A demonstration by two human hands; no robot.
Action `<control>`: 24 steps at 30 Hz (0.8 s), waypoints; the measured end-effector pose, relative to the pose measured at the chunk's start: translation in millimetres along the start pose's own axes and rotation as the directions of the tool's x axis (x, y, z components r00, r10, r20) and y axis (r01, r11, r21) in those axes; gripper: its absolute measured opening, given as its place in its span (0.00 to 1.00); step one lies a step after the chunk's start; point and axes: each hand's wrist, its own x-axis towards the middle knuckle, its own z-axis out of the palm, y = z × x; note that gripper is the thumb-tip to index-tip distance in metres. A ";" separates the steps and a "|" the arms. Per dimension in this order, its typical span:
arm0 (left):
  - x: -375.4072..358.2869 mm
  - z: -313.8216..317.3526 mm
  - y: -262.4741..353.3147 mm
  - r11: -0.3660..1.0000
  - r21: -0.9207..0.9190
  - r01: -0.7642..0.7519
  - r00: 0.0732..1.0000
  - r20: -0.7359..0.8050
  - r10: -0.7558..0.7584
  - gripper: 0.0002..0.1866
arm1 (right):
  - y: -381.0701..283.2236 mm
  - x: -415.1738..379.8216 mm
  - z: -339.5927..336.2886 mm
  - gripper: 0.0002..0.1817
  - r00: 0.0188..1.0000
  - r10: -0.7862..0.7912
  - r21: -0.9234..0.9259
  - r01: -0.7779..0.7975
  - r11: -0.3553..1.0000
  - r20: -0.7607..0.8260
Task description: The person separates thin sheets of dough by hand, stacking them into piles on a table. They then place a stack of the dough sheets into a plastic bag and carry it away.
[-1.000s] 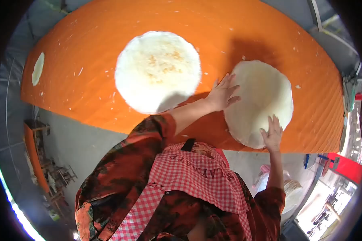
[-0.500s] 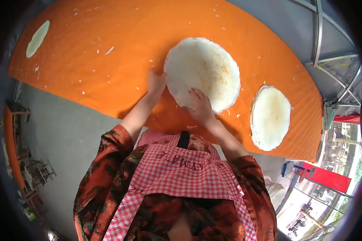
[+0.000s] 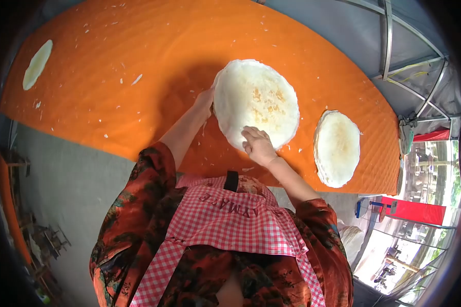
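Note:
A large round flatbread (image 3: 241, 92), white with browned spots, is between my hands over the orange tabletop. A second rim along its left edge suggests more than one layer. My left hand (image 3: 206, 99) is closed on the left edge, its fingers hidden behind the bread. My right hand (image 3: 259, 147) grips the near edge, its bent fingers on top. A broad shadow on the cloth to the left suggests that the bread is raised off the table.
An orange cloth (image 3: 153, 46) with white scraps covers the table. Another stack of flatbreads (image 3: 338, 148) lies at the right, and a thin pale flatbread (image 3: 37, 65) near the far left end. Metal frame poles (image 3: 388, 41) stand beyond the table.
The flatbread has tilted or lifted, with a larger shadow to its left. My left hand has gone further behind its edge, and my right fingers have bent onto the near edge.

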 end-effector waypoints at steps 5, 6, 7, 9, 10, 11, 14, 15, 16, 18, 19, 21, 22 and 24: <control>34.3 -10.3 -11.4 0.975 -0.191 0.110 0.990 0.111 -0.090 0.15 | 4.4 48.0 -1.9 0.30 0.928 0.304 0.634 -0.103 0.766 -0.216; 38.6 -9.9 -11.6 0.975 -0.190 0.115 0.990 0.102 -0.097 0.15 | 4.8 67.9 -6.1 0.32 0.902 0.403 0.780 -0.138 0.610 -0.156; 34.5 -6.3 -9.9 0.990 -0.135 0.051 0.990 0.135 -0.032 0.13 | 2.6 86.2 -10.6 0.34 0.870 0.486 0.892 -0.156 0.425 -0.079; 16.4 4.3 -9.9 0.996 -0.027 -0.084 0.973 0.212 0.088 0.09 | -18.9 116.2 -32.4 0.36 0.839 0.532 0.842 -0.203 0.500 -0.114; 11.8 6.5 -9.2 0.989 0.070 -0.131 0.967 0.227 0.113 0.10 | -29.1 126.4 -42.2 0.36 0.821 0.555 0.814 -0.230 0.533 -0.131; 7.7 8.3 -8.9 0.970 0.164 -0.177 0.960 0.246 0.134 0.10 | -35.5 132.9 -46.8 0.35 0.812 0.573 0.749 -0.312 0.585 -0.109; -13.2 18.0 -15.3 0.916 0.261 -0.306 0.946 0.191 0.261 0.11 | -27.4 144.3 -46.2 0.31 0.822 0.560 0.579 -0.411 0.704 -0.098; -20.5 18.5 -19.8 0.901 0.264 -0.344 0.937 0.152 0.313 0.12 | -3.0 143.4 -30.3 0.28 0.855 0.505 0.567 -0.357 0.742 -0.122; -24.3 10.0 -22.6 0.924 0.223 -0.310 0.950 0.099 0.295 0.10 | 16.2 138.4 -24.2 0.26 0.883 0.447 0.552 -0.303 0.776 -0.143; -26.8 -21.3 -28.0 0.962 0.129 -0.241 0.970 -0.008 0.244 0.08 | 34.5 114.2 -64.4 0.17 0.750 0.661 0.655 -0.505 0.563 0.010; -27.7 -37.8 -33.0 0.965 0.158 -0.209 0.973 -0.064 0.221 0.08 | 82.3 105.6 -65.9 0.13 0.707 0.706 0.637 -0.522 0.567 -0.049; -27.0 -66.0 -46.3 0.969 0.207 -0.136 0.968 -0.180 0.174 0.08 | 185.1 71.8 -103.4 0.13 0.768 0.639 0.750 -0.451 0.484 0.049; -24.9 -69.6 -50.2 0.963 0.229 -0.141 0.968 -0.172 0.183 0.09 | 165.1 49.1 -164.5 0.15 0.704 0.707 0.507 -0.586 0.633 -0.070; -23.4 -75.4 -53.5 0.948 0.281 -0.152 0.967 -0.156 0.201 0.12 | 223.0 23.1 -237.6 0.14 0.717 0.678 0.324 -0.611 0.722 -0.159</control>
